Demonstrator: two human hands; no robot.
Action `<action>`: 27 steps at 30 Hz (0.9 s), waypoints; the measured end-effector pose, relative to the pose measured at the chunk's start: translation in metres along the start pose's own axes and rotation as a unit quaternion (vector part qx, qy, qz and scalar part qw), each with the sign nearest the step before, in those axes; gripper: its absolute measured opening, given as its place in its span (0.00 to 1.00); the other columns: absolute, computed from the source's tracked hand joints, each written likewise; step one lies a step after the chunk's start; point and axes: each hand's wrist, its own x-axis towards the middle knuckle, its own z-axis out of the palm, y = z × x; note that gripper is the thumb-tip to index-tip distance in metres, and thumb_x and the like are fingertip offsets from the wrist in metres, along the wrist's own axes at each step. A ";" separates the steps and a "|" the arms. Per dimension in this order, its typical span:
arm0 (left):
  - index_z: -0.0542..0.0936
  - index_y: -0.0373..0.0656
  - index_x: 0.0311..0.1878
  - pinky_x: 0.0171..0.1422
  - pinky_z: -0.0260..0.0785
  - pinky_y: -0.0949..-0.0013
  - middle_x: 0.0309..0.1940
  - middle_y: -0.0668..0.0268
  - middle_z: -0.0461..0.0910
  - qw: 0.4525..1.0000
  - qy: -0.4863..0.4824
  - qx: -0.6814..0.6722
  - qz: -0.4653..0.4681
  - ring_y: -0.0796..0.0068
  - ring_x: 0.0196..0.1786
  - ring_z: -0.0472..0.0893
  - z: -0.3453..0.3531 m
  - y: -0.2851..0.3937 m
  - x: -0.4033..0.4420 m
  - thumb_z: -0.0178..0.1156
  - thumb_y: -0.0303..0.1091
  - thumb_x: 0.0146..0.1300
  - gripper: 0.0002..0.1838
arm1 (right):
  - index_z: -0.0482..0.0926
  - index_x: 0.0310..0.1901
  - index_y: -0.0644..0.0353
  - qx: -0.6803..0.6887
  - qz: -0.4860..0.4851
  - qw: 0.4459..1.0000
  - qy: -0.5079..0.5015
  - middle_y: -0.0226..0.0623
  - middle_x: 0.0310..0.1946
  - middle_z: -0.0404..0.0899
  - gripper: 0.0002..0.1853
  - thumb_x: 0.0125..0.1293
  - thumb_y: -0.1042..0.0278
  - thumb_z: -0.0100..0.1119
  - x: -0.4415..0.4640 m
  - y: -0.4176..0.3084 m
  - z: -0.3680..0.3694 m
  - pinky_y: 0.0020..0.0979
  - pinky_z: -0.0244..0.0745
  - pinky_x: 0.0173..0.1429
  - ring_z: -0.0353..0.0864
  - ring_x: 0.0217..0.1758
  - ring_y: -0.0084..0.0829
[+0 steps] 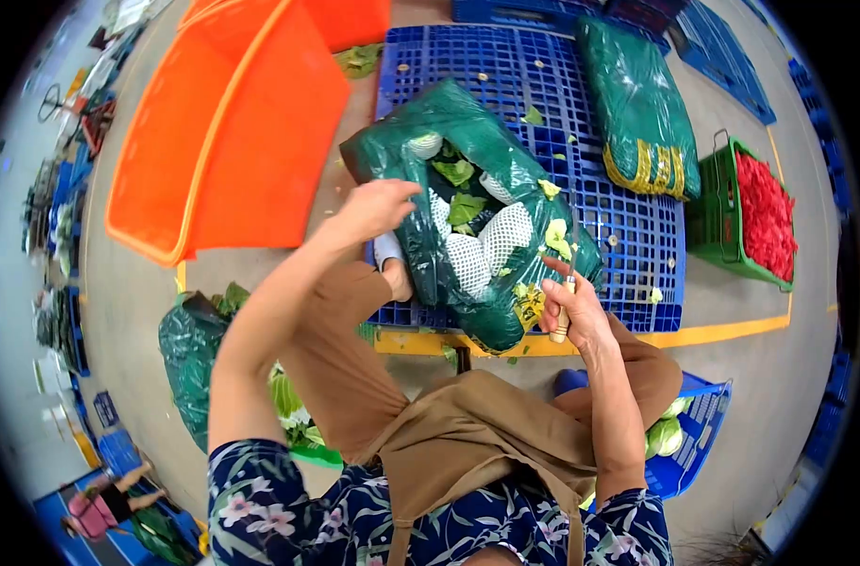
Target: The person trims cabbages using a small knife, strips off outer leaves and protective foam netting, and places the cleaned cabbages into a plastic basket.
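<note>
A large green plastic bag point(383, 151) lies torn open in front of me on a blue pallet point(637, 255). Inside it are several cabbages in white foam net sleeves point(505, 234), with loose green leaves point(466, 208) among them. My left hand point(378, 206) is at the left edge of the bag's opening, its fingers bent at the plastic and partly hidden. At the bag's lower right, my right hand point(579, 311) grips a knife point(562, 321) by its light wooden handle, index finger stretched out. Its thin blade points away from me.
Orange bins point(260, 141) stand at the left. A tied green bag point(637, 94) lies on the pallet's far right, beside a green crate point(718, 208) of red material. Near my knees are a blue crate point(699, 443) with cabbages and another green bag point(189, 349).
</note>
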 end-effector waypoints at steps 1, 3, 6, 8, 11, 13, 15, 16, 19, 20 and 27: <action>0.77 0.45 0.52 0.54 0.70 0.54 0.45 0.53 0.80 1.000 -0.026 -0.001 0.009 0.52 0.50 0.78 0.037 -0.005 0.033 0.56 0.36 0.61 0.16 | 0.65 0.60 0.63 -0.014 -0.001 1.000 0.010 0.32 0.14 0.67 0.27 0.62 0.70 0.64 0.004 0.000 -0.006 0.32 0.66 0.18 0.69 0.12 0.27; 0.79 0.45 0.52 0.57 0.71 0.53 0.47 0.50 0.80 0.994 -0.104 -0.013 -0.020 0.50 0.52 0.78 0.102 -0.007 0.083 0.54 0.33 0.57 0.18 | 0.69 0.56 0.66 -0.033 0.001 0.998 0.044 0.31 0.15 0.69 0.22 0.62 0.71 0.63 0.009 -0.002 -0.009 0.30 0.66 0.18 0.69 0.11 0.26; 0.81 0.41 0.50 0.59 0.69 0.54 0.48 0.49 0.80 0.984 -0.146 -0.083 -0.061 0.50 0.53 0.78 0.218 -0.032 0.132 0.62 0.39 0.52 0.21 | 0.70 0.53 0.68 -0.083 0.009 0.993 0.078 0.31 0.15 0.69 0.19 0.63 0.72 0.61 0.026 0.009 -0.019 0.29 0.68 0.18 0.70 0.12 0.25; 0.77 0.40 0.55 0.61 0.68 0.54 0.50 0.46 0.78 0.954 -0.109 -0.245 -0.136 0.48 0.56 0.76 0.267 -0.018 0.143 0.69 0.46 0.47 0.32 | 0.70 0.50 0.68 -0.079 0.010 0.993 0.089 0.32 0.17 0.71 0.15 0.64 0.74 0.59 0.036 0.019 -0.026 0.29 0.70 0.19 0.72 0.15 0.25; 0.59 0.44 0.67 0.66 0.61 0.52 0.58 0.41 0.68 0.924 -0.060 -0.340 -0.163 0.42 0.62 0.68 0.319 0.011 0.155 0.73 0.59 0.39 0.54 | 0.70 0.49 0.67 -0.069 0.013 0.990 0.120 0.34 0.20 0.74 0.14 0.64 0.75 0.56 0.052 0.035 -0.038 0.29 0.73 0.21 0.75 0.18 0.26; 0.57 0.47 0.69 0.68 0.60 0.52 0.61 0.44 0.66 0.907 -0.063 -0.322 -0.265 0.44 0.64 0.66 0.314 0.032 0.170 0.75 0.60 0.35 0.58 | 0.69 0.50 0.67 -0.008 0.021 0.989 0.146 0.36 0.22 0.75 0.14 0.63 0.75 0.56 0.068 0.042 -0.040 0.29 0.76 0.23 0.77 0.20 0.27; 0.58 0.45 0.69 0.68 0.60 0.56 0.61 0.48 0.68 0.885 -0.047 -0.378 -0.266 0.48 0.65 0.68 0.332 0.021 0.183 0.76 0.60 0.31 0.61 | 0.68 0.51 0.68 0.051 0.034 0.983 0.172 0.40 0.28 0.76 0.16 0.63 0.76 0.56 0.088 0.052 -0.043 0.31 0.80 0.27 0.80 0.26 0.30; 0.62 0.41 0.67 0.66 0.64 0.61 0.58 0.52 0.73 0.855 -0.042 -0.456 -0.242 0.56 0.61 0.73 0.325 0.018 0.186 0.78 0.55 0.33 0.57 | 0.68 0.51 0.68 0.074 0.028 0.980 0.184 0.40 0.29 0.76 0.16 0.62 0.76 0.56 0.100 0.058 -0.043 0.31 0.81 0.28 0.80 0.27 0.31; 0.64 0.35 0.65 0.60 0.69 0.67 0.54 0.57 0.76 0.771 -0.119 -0.580 -0.235 0.68 0.55 0.76 0.299 0.007 0.189 0.76 0.39 0.43 0.46 | 0.68 0.50 0.67 0.128 0.004 0.969 0.210 0.41 0.33 0.76 0.16 0.61 0.77 0.58 0.143 0.077 -0.045 0.32 0.81 0.30 0.81 0.31 0.32; 0.64 0.39 0.67 0.60 0.69 0.66 0.54 0.60 0.76 0.740 -0.133 -0.611 -0.249 0.69 0.55 0.77 0.303 -0.001 0.190 0.74 0.37 0.47 0.43 | 0.69 0.49 0.67 0.126 -0.005 0.967 0.219 0.41 0.33 0.76 0.15 0.61 0.77 0.58 0.157 0.084 -0.047 0.32 0.82 0.32 0.81 0.32 0.32; 0.64 0.46 0.68 0.60 0.69 0.64 0.55 0.61 0.77 0.617 -0.186 -0.717 -0.267 0.67 0.55 0.77 0.290 -0.012 0.187 0.73 0.34 0.48 0.43 | 0.70 0.52 0.70 -0.023 0.007 0.959 0.282 0.41 0.34 0.77 0.19 0.58 0.78 0.55 0.200 0.116 -0.065 0.32 0.77 0.36 0.78 0.32 0.31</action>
